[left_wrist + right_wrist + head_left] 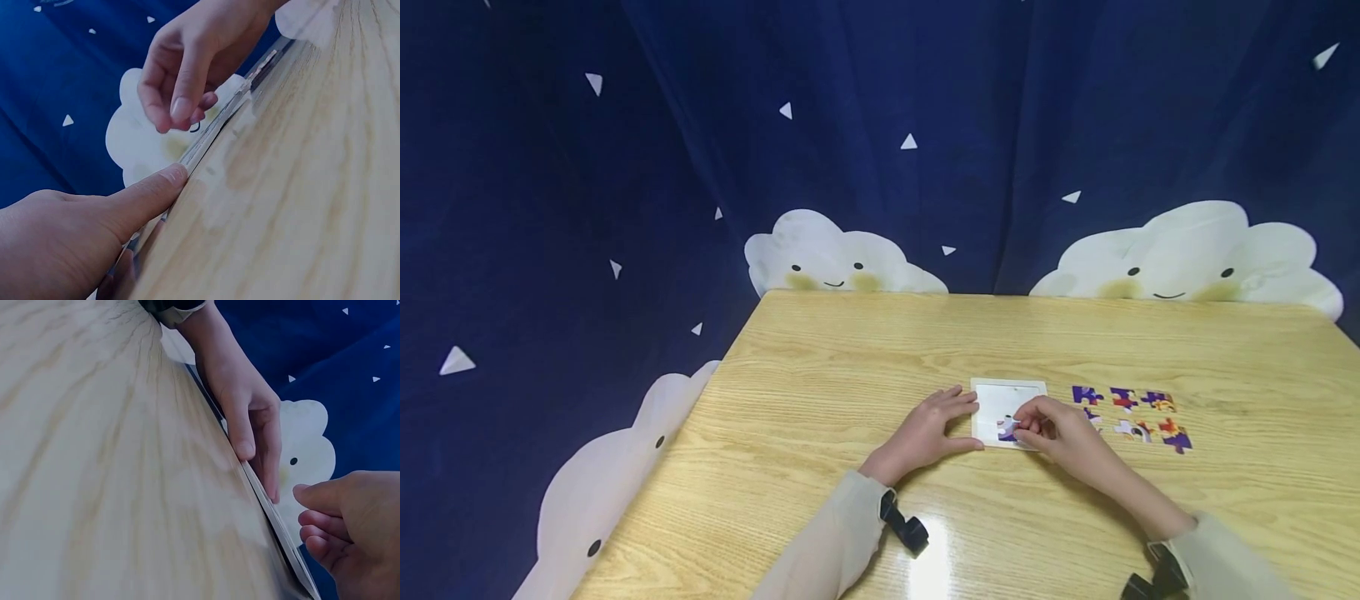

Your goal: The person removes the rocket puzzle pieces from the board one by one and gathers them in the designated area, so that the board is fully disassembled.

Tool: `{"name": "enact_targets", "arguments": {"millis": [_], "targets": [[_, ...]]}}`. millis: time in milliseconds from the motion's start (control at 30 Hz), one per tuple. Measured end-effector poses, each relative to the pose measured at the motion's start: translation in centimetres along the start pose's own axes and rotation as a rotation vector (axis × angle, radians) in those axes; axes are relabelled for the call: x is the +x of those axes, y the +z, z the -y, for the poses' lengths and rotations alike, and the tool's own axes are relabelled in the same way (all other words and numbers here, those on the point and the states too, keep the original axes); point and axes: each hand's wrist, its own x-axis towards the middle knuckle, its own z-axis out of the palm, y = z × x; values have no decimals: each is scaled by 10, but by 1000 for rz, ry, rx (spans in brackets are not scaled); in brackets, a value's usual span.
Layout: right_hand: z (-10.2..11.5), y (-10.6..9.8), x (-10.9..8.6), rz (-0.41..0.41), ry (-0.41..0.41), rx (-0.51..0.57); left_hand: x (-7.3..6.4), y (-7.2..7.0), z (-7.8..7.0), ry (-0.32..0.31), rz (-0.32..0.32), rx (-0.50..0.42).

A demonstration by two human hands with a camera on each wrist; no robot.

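Observation:
A shallow white puzzle tray (992, 398) lies on the table, with a purple and grey jigsaw piece (1006, 430) showing near its lower middle. The left hand (931, 429) rests at the tray's left side, fingers extended and thumb spread along the near corner. In the left wrist view, its thumb touches the tray edge (206, 140). The right hand (1060, 433) is over the tray's lower right, with thumb and fingers bent beside the piece. It appears raised above the tray in the left wrist view. Whether anything is between its fingertips cannot be made out.
Several loose jigsaw pieces (1172, 433) lie in two rows to the right of the tray, one partly behind the right hand. The wooden table (820, 358) ends at a dark blue curtain (850, 67) with cloud and triangle prints.

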Motion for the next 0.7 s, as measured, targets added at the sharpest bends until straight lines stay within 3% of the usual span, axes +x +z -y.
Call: {"name": "enact_targets", "arguments": {"millis": [400,700], "targets": [[0,5,5,93,98,-17,2,0,-1,4,5,-3],[-1,6,7,77,77,-36,1,-1,0,1,2,2]]}}
